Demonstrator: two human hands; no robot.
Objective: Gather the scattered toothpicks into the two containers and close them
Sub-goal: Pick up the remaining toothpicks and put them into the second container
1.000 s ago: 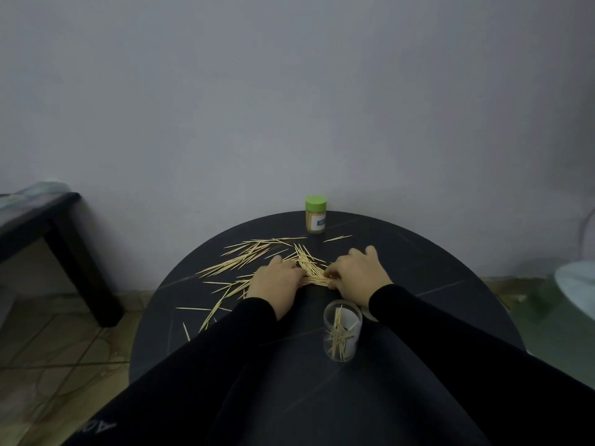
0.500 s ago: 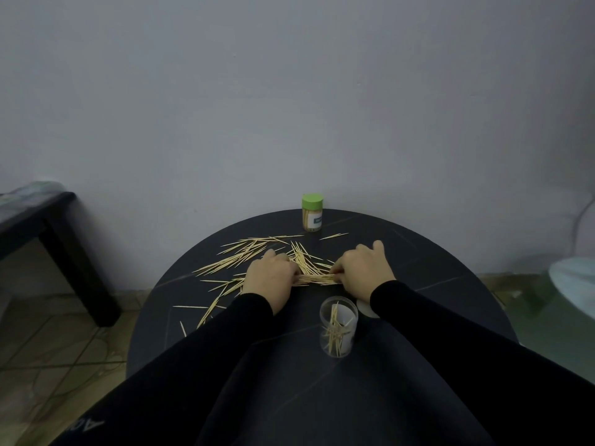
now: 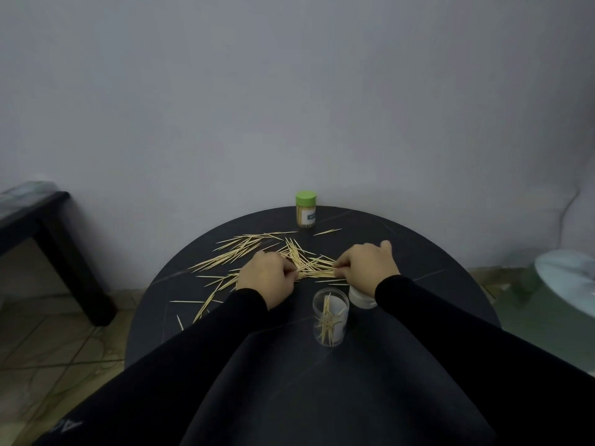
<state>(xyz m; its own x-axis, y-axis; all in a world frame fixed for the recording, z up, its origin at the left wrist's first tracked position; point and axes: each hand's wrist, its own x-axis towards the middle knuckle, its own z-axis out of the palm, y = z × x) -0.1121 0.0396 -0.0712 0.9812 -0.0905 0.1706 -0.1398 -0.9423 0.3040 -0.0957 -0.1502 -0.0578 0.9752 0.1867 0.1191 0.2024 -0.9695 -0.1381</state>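
Note:
Many wooden toothpicks (image 3: 244, 252) lie scattered across the round black table (image 3: 418, 259). My left hand (image 3: 267, 275) and my right hand (image 3: 367, 265) pinch the two ends of a small bundle of toothpicks (image 3: 317, 270) lying between them on the tabletop. An open clear container (image 3: 330, 317) with several toothpicks inside stands just in front of my hands. Its white lid (image 3: 362, 297) lies to the right of it, partly hidden by my right sleeve. A closed container with a green lid (image 3: 306, 209) stands at the table's far edge.
A grey wall rises right behind the table. A dark bench (image 3: 48, 226) stands on the tiled floor to the left. At the right edge there is a pale round object (image 3: 566, 278).
My hands have drawn slightly apart, with the bundle of toothpicks lined up between them. The view has shifted a little.

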